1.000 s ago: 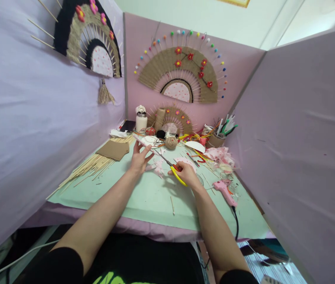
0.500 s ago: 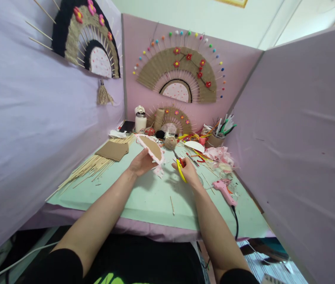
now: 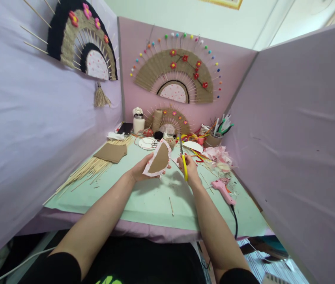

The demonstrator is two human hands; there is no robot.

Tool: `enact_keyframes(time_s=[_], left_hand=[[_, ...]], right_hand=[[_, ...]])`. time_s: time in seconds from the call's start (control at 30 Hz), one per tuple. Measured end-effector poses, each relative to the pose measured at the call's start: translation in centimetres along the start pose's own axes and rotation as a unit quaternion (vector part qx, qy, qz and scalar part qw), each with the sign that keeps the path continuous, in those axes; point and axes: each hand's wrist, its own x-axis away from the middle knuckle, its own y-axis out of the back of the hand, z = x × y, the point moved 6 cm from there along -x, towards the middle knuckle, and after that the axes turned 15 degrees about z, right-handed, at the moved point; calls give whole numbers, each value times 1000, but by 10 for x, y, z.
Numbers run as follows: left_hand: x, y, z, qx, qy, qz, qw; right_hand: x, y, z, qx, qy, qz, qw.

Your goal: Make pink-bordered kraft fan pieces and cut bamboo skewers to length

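Observation:
My left hand point(image 3: 143, 169) is closed on a half-round cardboard piece point(image 3: 159, 159), brown in the middle with a pink-white fabric border folded over its edge. It is held tilted above the table, its brown side towards me. My right hand point(image 3: 190, 170) grips a pair of scissors point(image 3: 185, 167) by the yellow handles, the blades pointing up and away, apart from the cardboard. A scrap of pinkish fabric shows beside the right fingers; whether they hold it I cannot tell. Behind the cardboard sits a ball of twine point(image 3: 171, 142), partly hidden.
A pink glue gun point(image 3: 224, 192) with a black cord lies at right. Bamboo sticks point(image 3: 80, 173) and a brown cardboard sheet point(image 3: 111, 153) lie at left. At the back stand a white bottle point(image 3: 138, 123) and a tool holder point(image 3: 214, 139). Decorated fans point(image 3: 182, 67) hang on the partitions.
The cardboard piece has turned more upright and shifted slightly right, uncovering a white disc behind. The scissors have swung from pointing up-left to nearly upright, away from the cardboard's edge.

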Motion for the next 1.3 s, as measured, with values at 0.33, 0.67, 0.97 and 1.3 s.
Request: enact_keyframes(time_s=[0.33, 0.67, 0.97, 1.3], left_hand=[[0, -1, -3, 48, -13, -7, 999], [-1, 50, -3, 31, -140, -207, 968], [7, 62, -10, 111, -183, -316, 924], [3, 56, -6, -50, -169, -311, 934]], right_hand=[[6, 4, -4, 205, -86, -10, 975], [12, -20, 0, 367, -69, 105, 922], [16, -38, 13, 341, -8, 111, 933], [12, -27, 12, 123, 44, 79, 988]])
